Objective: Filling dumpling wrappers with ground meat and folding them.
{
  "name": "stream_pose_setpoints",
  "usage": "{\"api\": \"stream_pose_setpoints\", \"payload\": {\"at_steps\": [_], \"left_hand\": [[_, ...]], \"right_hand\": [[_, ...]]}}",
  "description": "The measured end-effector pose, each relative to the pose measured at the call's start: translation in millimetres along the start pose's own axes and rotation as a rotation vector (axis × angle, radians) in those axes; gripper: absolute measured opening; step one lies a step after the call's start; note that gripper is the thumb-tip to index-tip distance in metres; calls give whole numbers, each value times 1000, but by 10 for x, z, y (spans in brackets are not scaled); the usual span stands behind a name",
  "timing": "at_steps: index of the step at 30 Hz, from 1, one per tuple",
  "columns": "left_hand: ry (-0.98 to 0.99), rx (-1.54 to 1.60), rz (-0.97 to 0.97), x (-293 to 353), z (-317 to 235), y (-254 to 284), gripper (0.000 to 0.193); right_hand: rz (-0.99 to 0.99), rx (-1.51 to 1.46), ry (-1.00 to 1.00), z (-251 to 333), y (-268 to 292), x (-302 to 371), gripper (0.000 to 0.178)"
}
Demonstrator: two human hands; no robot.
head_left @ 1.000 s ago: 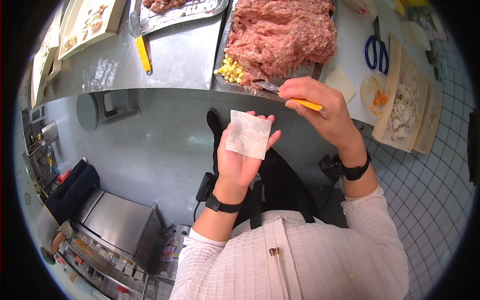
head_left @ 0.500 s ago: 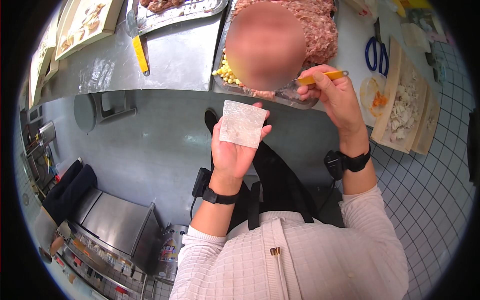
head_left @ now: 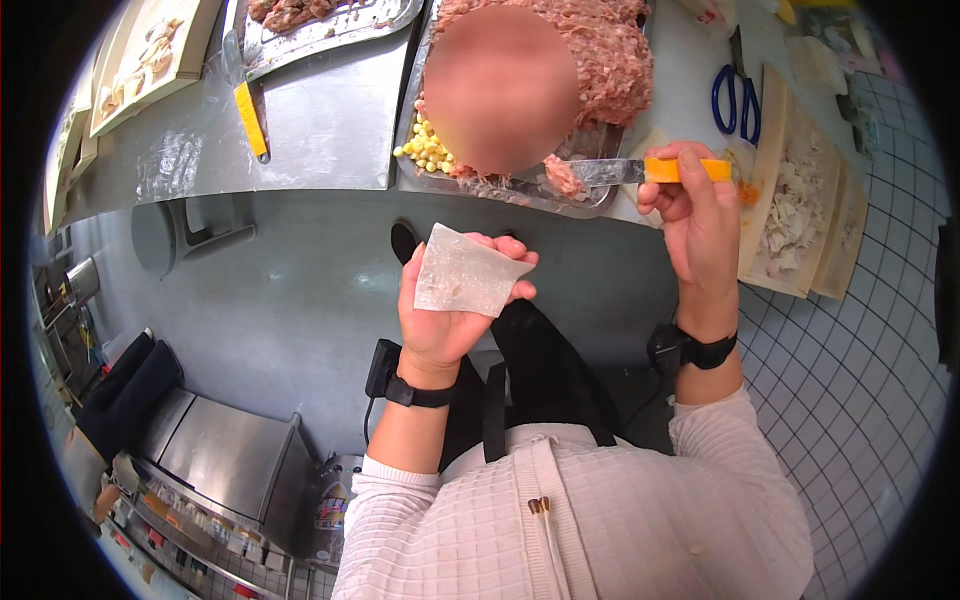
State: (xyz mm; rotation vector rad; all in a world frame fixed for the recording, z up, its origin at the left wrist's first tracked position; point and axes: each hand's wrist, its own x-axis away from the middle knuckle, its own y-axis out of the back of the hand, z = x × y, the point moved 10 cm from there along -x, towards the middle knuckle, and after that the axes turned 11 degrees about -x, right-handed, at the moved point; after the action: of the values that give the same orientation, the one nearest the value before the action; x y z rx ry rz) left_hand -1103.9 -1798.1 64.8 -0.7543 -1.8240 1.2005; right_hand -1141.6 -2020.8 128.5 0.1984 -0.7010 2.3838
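A thin, square, whitish dough wrapper [head_left: 465, 278] lies across the upturned palm and fingers of my left hand [head_left: 428, 338]. Its right corner droops past the fingertips. My right hand [head_left: 690, 225] grips the yellow handle of a flat metal filling spatula [head_left: 612, 172], whose blade points left. A lump of pink minced meat [head_left: 563, 176] sticks to the blade's tip, just over the near corner of a metal tray [head_left: 598, 203]. That tray holds a heap of minced meat [head_left: 615, 75] and yellow corn kernels [head_left: 428, 150]. A blurred round patch hides the middle of the heap.
Left on the steel counter [head_left: 330, 140] lies another yellow-handled spatula [head_left: 250, 118], near a tray [head_left: 375, 28] of darker meat. Wooden boxes [head_left: 190, 68] stand at the far left. Blue-handled scissors [head_left: 735, 105] and a wooden box [head_left: 765, 165] of whitish pieces lie at the right.
The spatula has come right, out from the blurred area, and its blade now shows with meat on the tip. My left hand sits slightly lower and further left, its wrapper tilted.
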Motion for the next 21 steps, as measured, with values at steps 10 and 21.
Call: {"api": "stream_pose_setpoints", "payload": {"at_steps": [10, 21], "left_hand": [[123, 53, -59, 17, 116, 11, 55], [86, 24, -54, 47, 102, 9, 50]], "right_hand": [[-2, 301, 201, 52, -243, 196, 24], [-210, 66, 203, 235, 377, 263, 26]]}}
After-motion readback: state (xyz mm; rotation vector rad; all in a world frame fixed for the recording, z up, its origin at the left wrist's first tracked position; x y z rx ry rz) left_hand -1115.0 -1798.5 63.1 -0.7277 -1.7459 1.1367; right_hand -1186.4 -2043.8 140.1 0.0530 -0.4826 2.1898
